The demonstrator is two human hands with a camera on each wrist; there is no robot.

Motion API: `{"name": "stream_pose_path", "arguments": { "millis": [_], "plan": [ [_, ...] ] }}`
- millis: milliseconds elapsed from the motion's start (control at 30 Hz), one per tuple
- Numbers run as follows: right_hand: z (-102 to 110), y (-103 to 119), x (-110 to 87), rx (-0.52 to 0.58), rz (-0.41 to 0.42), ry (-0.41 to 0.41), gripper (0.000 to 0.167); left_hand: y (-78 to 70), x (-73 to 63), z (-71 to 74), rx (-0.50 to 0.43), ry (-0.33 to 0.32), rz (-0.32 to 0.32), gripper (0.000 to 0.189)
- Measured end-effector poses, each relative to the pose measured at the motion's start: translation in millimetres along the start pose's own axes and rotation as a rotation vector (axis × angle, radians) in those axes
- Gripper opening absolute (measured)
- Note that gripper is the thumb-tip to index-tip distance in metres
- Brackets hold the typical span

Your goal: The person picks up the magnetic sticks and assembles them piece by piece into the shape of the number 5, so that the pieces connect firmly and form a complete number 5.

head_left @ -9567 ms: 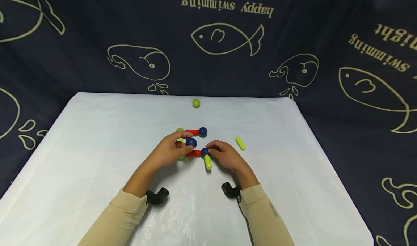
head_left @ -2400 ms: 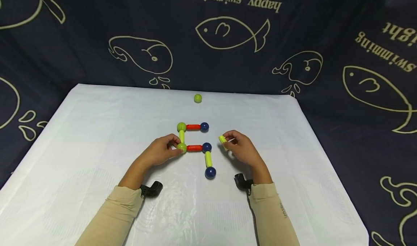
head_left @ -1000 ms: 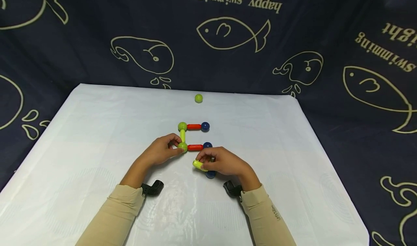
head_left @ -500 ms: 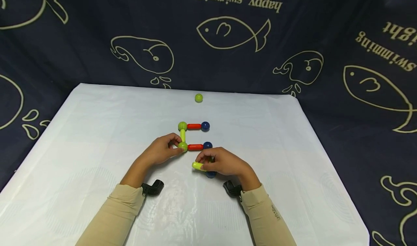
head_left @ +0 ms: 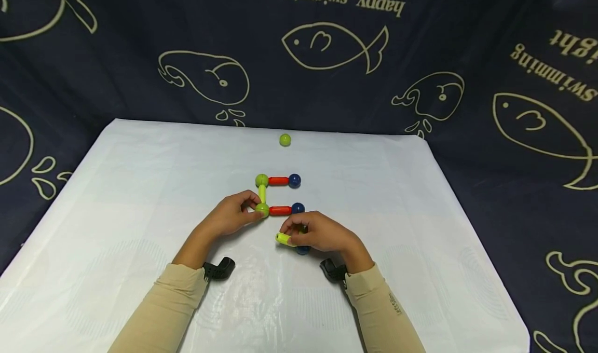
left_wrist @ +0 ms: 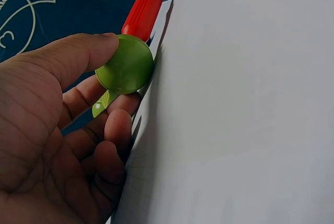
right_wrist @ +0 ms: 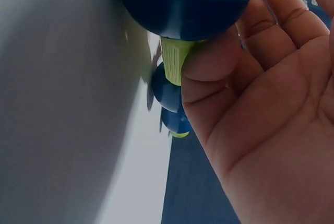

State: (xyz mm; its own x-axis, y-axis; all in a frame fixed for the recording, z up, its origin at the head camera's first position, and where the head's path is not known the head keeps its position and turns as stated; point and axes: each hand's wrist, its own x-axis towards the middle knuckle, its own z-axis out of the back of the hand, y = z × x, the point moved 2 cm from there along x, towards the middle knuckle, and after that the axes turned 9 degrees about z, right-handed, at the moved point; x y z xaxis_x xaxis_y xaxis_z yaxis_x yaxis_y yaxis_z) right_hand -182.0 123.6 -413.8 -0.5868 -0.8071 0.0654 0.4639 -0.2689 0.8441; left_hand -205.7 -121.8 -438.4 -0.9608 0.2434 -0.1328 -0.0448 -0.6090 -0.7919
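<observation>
A rod-and-ball toy frame lies mid-table. My left hand (head_left: 231,215) pinches its near green ball (head_left: 262,209), thumb on top in the left wrist view. A yellow-green rod (head_left: 262,193) links that ball to the far green ball (head_left: 261,179). Red rods (head_left: 280,211) run right from both to blue balls (head_left: 298,208). My right hand (head_left: 322,232) pinches a separate yellow-green rod (head_left: 283,238), its free end pointing left. That hand mostly covers the frame's front rod and front blue ball (head_left: 302,249); the right wrist view shows this front rod (right_wrist: 175,59) behind the thumb.
One loose green ball (head_left: 285,139) sits near the back edge of the white-covered table (head_left: 374,187). A dark fish-print cloth (head_left: 336,98) hangs behind it. Black wrist devices (head_left: 220,269) sit at both cuffs.
The blue ball formerly in my left hand now ends the front rod. My left hand moved onto the near green ball. My right hand picked up the loose rod and carried it left; then both held still.
</observation>
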Motion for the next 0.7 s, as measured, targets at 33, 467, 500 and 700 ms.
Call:
{"name": "stream_pose_path", "arguments": {
  "millis": [33, 467, 500, 700],
  "plan": [
    [0.1, 0.4, -0.1, 0.0, 0.0, 0.001, 0.014, 0.0, 0.0, 0.0, -0.002, 0.0, 0.001, 0.024],
    [2.5, 0.9, 0.1, 0.011, -0.001, -0.019, 0.017, -1.3, 0.3, 0.1, -0.003, -0.005, -0.01, 0.023],
    [2.9, 1.1, -0.1, 0.013, -0.003, -0.027, 0.017, -1.5, 0.0, 0.1, -0.004, -0.004, -0.008, 0.023],
    [6.1, 0.1, -1.0, 0.005, -0.02, -0.084, 0.018, -1.4, -0.6, 0.0, -0.005, 0.001, -0.003, 0.024]
  ]
}}
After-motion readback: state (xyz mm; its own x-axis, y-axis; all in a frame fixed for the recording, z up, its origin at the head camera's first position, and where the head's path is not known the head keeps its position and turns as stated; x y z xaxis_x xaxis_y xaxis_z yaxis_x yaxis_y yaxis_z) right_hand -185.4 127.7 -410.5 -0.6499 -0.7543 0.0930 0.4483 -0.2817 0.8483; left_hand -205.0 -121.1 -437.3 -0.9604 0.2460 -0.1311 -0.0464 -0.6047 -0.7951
